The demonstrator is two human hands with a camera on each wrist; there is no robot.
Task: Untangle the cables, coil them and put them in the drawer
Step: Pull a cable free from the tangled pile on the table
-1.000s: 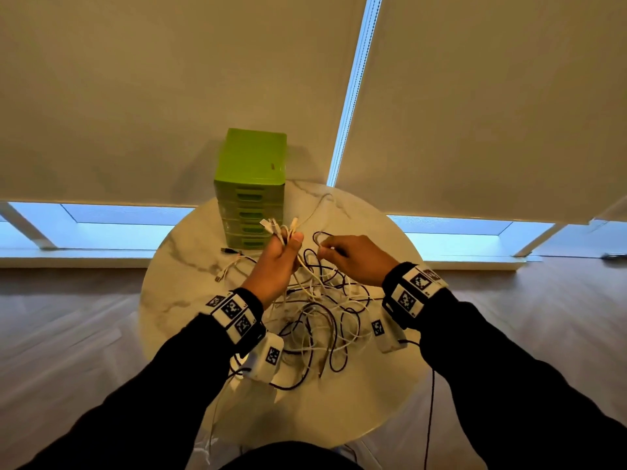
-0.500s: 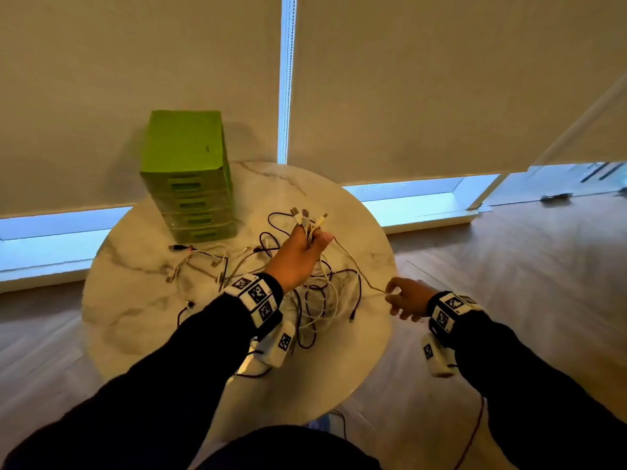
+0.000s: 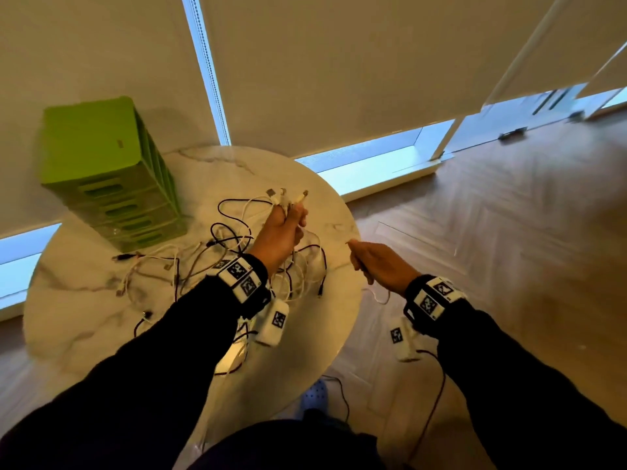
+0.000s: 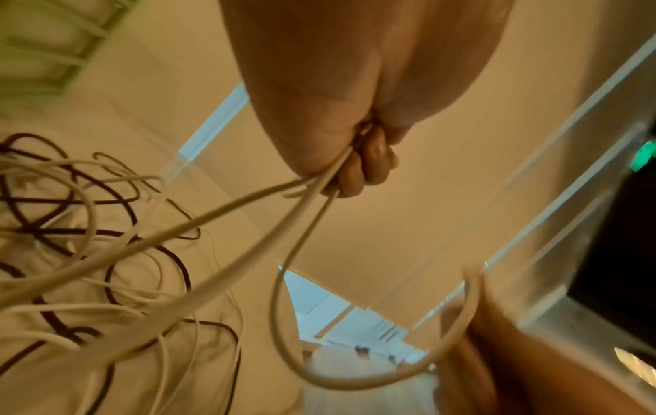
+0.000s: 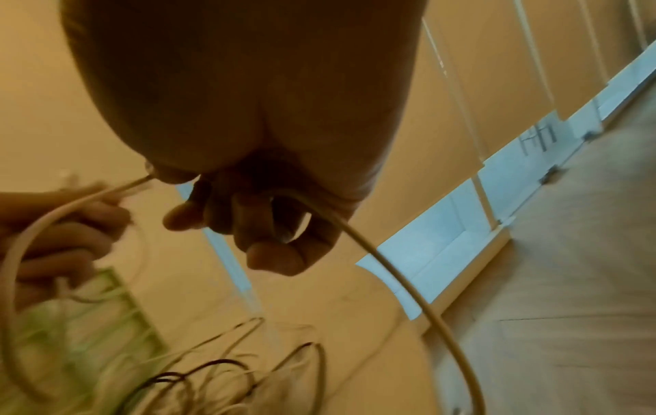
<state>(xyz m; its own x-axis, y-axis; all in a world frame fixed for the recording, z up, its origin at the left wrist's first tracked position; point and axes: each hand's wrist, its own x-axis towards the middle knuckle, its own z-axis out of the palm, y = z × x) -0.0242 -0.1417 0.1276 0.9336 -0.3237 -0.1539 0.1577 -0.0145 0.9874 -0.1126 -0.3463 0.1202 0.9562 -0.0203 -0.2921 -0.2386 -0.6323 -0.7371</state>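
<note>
A tangle of black and white cables [image 3: 217, 262] lies on the round marble table [image 3: 78, 320]. My left hand [image 3: 283, 228] is raised over the tangle and grips a bundle of white cable ends, whose plugs [image 3: 286, 196] stick up above its fingers. In the left wrist view the white cables [image 4: 248, 213] run from that fist down to the pile. My right hand [image 3: 376, 262] is at the table's right edge, curled round one white cable [image 5: 383, 264] that loops from the left hand and trails down past the wrist. The green drawer unit [image 3: 108, 178] stands at the back left, its drawers closed.
Roller blinds cover the windows behind the table. Wooden floor [image 3: 509, 232] lies to the right. A blue shoe [image 3: 314, 396] shows under the table's front edge. Thin dark wires hang from the wrist cameras.
My right hand drew a white cable out to the right, off the table, and has now come back a little toward the edge. The left hand has kept the bundle raised. The view swung right.
</note>
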